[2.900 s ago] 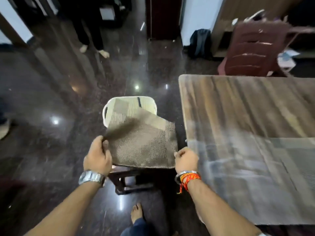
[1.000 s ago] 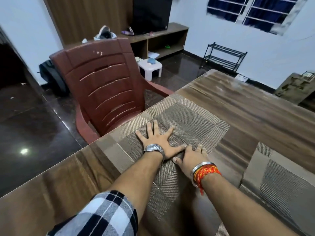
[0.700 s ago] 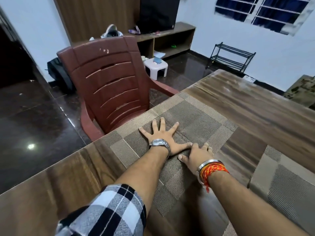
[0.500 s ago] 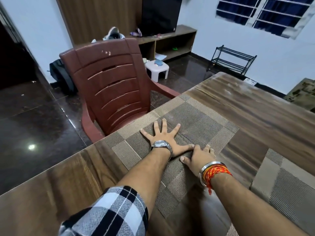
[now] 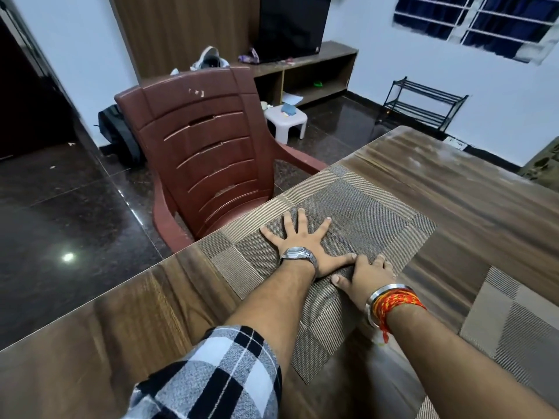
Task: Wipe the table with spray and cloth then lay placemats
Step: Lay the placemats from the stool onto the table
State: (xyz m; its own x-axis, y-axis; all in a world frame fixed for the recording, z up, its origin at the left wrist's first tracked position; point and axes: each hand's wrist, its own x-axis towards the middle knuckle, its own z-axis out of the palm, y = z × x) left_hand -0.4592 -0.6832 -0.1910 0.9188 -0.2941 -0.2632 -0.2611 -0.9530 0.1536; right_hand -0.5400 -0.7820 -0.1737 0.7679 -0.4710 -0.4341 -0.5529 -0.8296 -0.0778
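Note:
A woven brown and beige placemat (image 5: 357,213) lies flat on the wooden table (image 5: 472,207), at the edge facing the chair. My left hand (image 5: 305,243) rests palm down on its middle with fingers spread wide. My right hand (image 5: 366,273) lies flat on the mat just to the right, thumb touching the left hand. Neither hand holds anything. A second placemat (image 5: 520,328) lies at the right edge of the view, partly cut off. No spray bottle or cloth is in sight.
A maroon plastic chair (image 5: 205,146) stands against the table's far edge. Behind it are a white stool (image 5: 287,119), a wooden TV unit (image 5: 317,71), a black rack (image 5: 423,101) and a dark backpack (image 5: 118,131). Dark glossy floor lies to the left.
The mat went from being held over a basket beside the table to lying flat on the table. Over the last second both hands stay pressed on it, almost still.

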